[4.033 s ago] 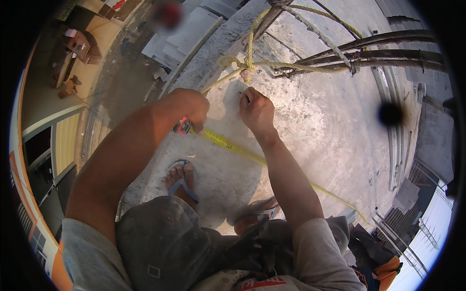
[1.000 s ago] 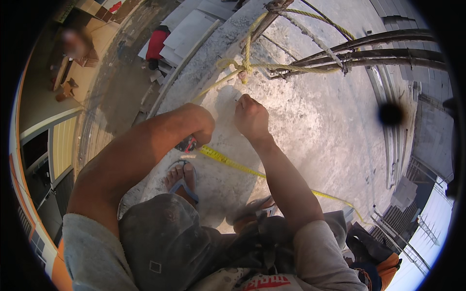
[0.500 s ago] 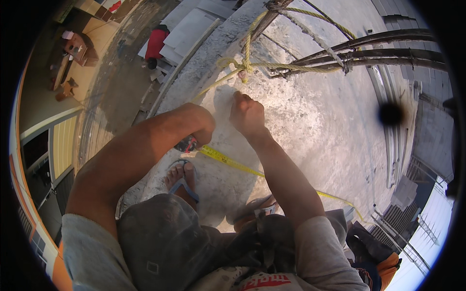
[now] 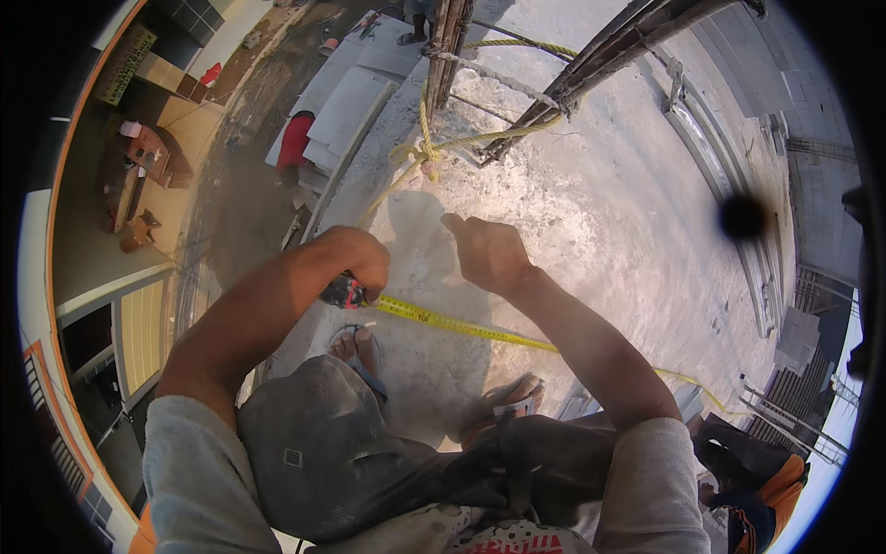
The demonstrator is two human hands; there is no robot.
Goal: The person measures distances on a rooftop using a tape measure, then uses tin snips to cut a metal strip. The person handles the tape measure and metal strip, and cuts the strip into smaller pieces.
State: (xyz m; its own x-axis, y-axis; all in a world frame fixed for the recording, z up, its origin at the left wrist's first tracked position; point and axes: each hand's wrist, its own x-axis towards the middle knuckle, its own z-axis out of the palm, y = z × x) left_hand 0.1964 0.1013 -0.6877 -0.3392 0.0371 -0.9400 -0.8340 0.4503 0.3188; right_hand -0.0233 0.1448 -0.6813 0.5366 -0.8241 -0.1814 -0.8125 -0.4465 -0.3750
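My left hand (image 4: pixel 362 261) is wrapped round a black-and-red tape measure (image 4: pixel 343 292). Its yellow blade (image 4: pixel 434 319) runs out to the right over the pale concrete, passes under my right forearm and shows again beyond it. My right hand (image 4: pixel 494 254) is closed above the concrete, with one digit poking out to the left; whatever may be in it is hidden. A knotted yellow rope (image 4: pixel 429 152) lies beyond both hands, tied around rough poles. My sandalled feet (image 4: pixel 355 355) stand on the slab below the blade.
Dark bundled poles (image 4: pixel 591 78) slant across the far side. Metal channels (image 4: pixel 715 166) lie to the right. Past the slab's left edge are pale boards (image 4: pixel 346 92) and a person in red (image 4: pixel 295 138). Dark and orange clothing (image 4: pixel 784 480) shows at the lower right.
The whole view has shifted, and the rope knot sits lower and further left. My right hand has moved right, away from the knot. The left hand keeps hold of the tape measure.
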